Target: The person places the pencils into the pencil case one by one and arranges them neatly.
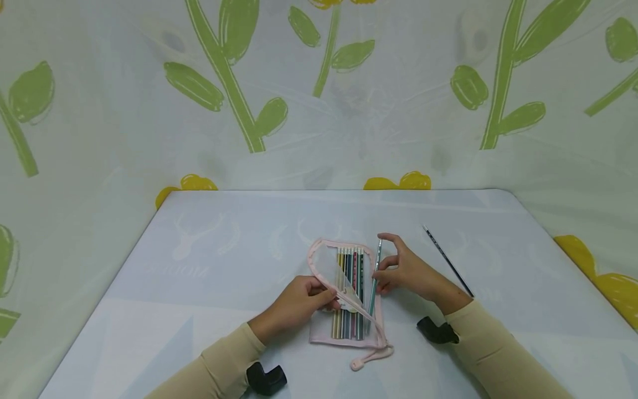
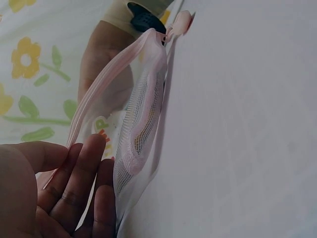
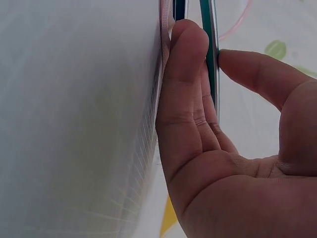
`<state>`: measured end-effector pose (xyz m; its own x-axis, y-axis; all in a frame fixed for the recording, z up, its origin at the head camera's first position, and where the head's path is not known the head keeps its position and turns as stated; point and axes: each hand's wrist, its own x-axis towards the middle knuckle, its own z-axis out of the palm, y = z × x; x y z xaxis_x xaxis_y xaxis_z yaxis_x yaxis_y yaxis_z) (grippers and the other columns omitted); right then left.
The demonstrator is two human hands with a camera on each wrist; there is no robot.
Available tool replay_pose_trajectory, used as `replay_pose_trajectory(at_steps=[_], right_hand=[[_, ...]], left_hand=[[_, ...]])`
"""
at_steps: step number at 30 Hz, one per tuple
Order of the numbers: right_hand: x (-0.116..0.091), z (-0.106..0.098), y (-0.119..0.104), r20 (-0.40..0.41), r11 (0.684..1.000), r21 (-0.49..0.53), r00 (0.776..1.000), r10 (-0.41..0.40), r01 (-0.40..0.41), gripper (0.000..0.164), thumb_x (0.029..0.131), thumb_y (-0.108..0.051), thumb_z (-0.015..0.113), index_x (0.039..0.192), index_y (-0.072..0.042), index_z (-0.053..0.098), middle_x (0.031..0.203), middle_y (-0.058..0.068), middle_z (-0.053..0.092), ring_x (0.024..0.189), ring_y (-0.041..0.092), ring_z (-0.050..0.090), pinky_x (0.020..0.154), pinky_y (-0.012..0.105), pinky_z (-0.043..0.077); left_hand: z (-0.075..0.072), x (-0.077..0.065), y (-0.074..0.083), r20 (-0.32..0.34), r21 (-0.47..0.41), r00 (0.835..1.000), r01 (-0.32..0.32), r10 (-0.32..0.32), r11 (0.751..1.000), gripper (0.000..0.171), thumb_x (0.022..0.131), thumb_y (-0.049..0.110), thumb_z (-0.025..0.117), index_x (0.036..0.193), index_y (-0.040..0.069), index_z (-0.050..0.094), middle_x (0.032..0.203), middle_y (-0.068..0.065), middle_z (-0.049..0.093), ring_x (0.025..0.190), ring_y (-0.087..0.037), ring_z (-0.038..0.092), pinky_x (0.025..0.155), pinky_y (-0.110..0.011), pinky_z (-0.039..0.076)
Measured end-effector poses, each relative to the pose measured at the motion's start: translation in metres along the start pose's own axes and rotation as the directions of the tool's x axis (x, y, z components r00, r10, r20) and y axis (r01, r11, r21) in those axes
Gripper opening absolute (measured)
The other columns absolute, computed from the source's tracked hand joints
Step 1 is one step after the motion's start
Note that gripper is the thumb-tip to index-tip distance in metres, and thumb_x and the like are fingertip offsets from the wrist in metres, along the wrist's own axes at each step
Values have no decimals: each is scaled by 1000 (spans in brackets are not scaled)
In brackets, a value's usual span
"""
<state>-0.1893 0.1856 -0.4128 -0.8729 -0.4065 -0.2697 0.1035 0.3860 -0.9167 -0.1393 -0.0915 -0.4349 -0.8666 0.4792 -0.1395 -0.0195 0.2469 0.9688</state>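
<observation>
On the table lies a clear zip pencil pouch [image 1: 344, 343] with pink edging, its top flap folded back. Several pencils [image 1: 349, 327] lie side by side inside it. My left hand [image 1: 294, 305] pinches the pink zip edge [image 2: 94, 89] between thumb and fingers, lifting it off the pencils. At the pouch's right side, my right hand [image 1: 413, 271] holds a teal pencil [image 1: 377, 263] between thumb and fingers. The teal pencil's lower end reaches in under the lifted edge. In the right wrist view the thumb and fingers press the pencil [image 3: 211, 59] from both sides.
A dark pencil [image 1: 446, 257] lies to the right, its near end by the right wrist. A pink pull tab [image 1: 356, 364] hangs off the pouch's near corner. Black wrist mounts [image 1: 266, 379] sit at both cuffs. A leaf-patterned curtain [image 1: 349, 138] stands behind the white table [image 1: 199, 310].
</observation>
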Motion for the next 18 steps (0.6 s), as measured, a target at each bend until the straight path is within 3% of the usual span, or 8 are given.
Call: replay_pose_trajectory(at_steps=[18], right_hand=[[7, 1, 3, 15, 990, -143, 1000, 15, -12, 89, 90, -19, 75, 156, -14, 16, 98, 11, 68, 66, 24, 67, 61, 34, 54]], left_hand=[[0, 0, 0, 3, -3, 1000, 5, -5, 1000, 30, 102, 25, 59, 111, -1, 69, 93, -11, 76, 87, -9, 66, 79, -22, 51]])
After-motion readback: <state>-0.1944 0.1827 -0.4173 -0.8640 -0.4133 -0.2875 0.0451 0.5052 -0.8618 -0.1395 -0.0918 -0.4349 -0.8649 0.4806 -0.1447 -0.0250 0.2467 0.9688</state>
